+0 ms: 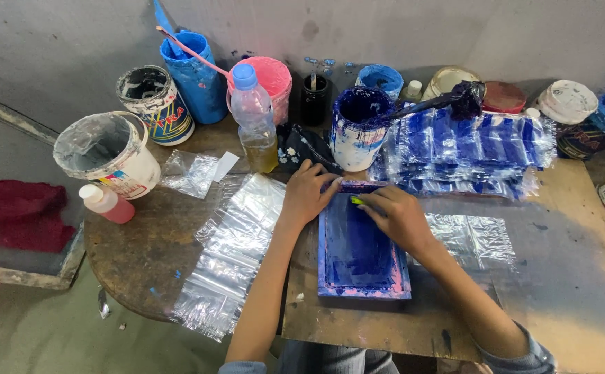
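My left hand (307,194) presses flat, ungripping, on the blue-inked printing frame (361,249); right hand (396,216) clenches a small yellow-green tool (356,201). Keep frame steady, stroke even.

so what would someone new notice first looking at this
Most likely the blue-stained printing frame at the centre of the board, with the left hand pressing its top left corner and the right hand holding a small tool against its upper edge. Next, the stack of blue-printed clear bags just behind it on the right, and the blue-smeared paint tub beside that stack.
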